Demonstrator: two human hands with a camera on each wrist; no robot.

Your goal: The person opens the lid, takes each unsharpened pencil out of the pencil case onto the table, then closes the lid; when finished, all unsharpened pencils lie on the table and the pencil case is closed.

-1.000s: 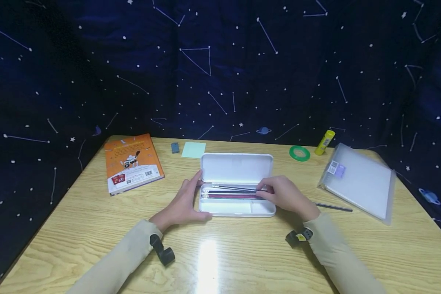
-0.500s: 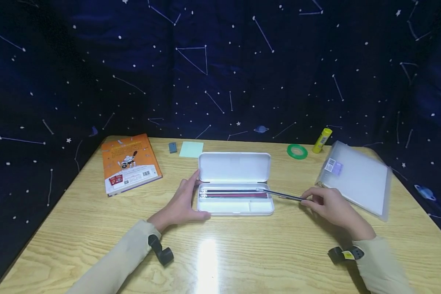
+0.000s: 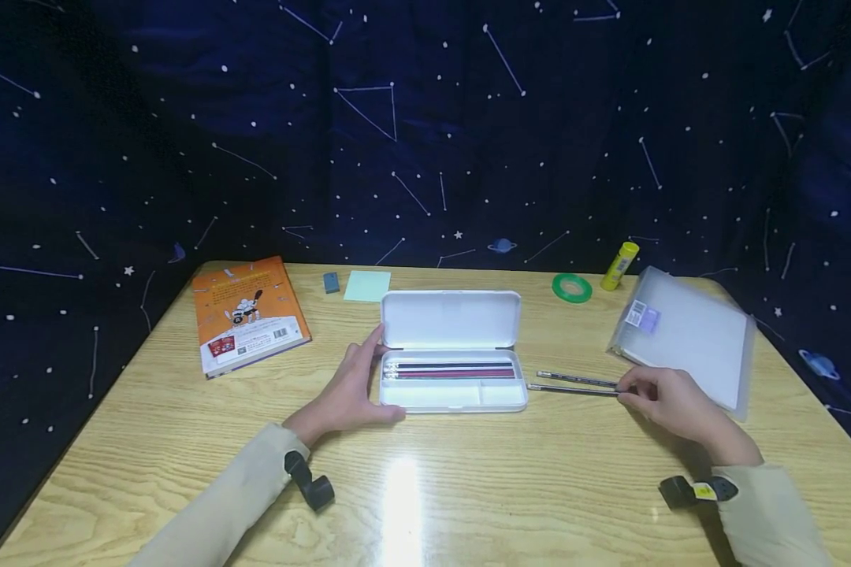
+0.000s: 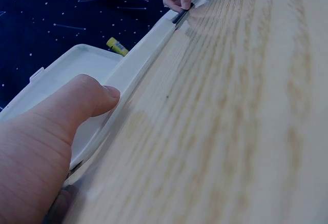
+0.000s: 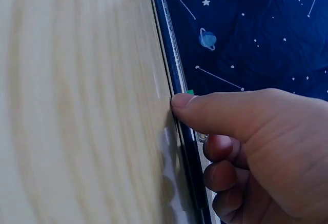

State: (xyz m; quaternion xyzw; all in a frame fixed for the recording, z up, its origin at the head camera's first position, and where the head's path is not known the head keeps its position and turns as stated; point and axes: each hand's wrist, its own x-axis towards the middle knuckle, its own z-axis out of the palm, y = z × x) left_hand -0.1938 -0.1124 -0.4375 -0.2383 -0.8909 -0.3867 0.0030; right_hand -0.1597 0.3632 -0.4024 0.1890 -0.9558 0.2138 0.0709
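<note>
A white pencil case (image 3: 432,396) lies with its lid raised in the head view; several dark and reddish pencils (image 3: 450,370) rest in its long rear compartment. My left hand (image 3: 340,398) grips the case's left end, thumb on the front rim and fingers toward the back, partly hidden. To the right of the case, my right hand (image 3: 670,402) pinches a dark pencil (image 3: 574,390) low over the table. A second dark pencil (image 3: 574,379) lies close behind it, its right end hidden by the hand. In the right wrist view the thumb (image 5: 205,108) presses along the dark shaft.
Behind the right hand lies a clear folder (image 3: 695,339). A green tape roll (image 3: 571,288) and yellow glue stick (image 3: 620,266) are at the back. An orange book (image 3: 248,303), grey eraser (image 3: 331,283) and pale green sticky notes (image 3: 367,286) are at the left.
The right hand has drawn a pencil out of the case and moved it right, down beside the pencil on the table. The left hand stays at the case.
</note>
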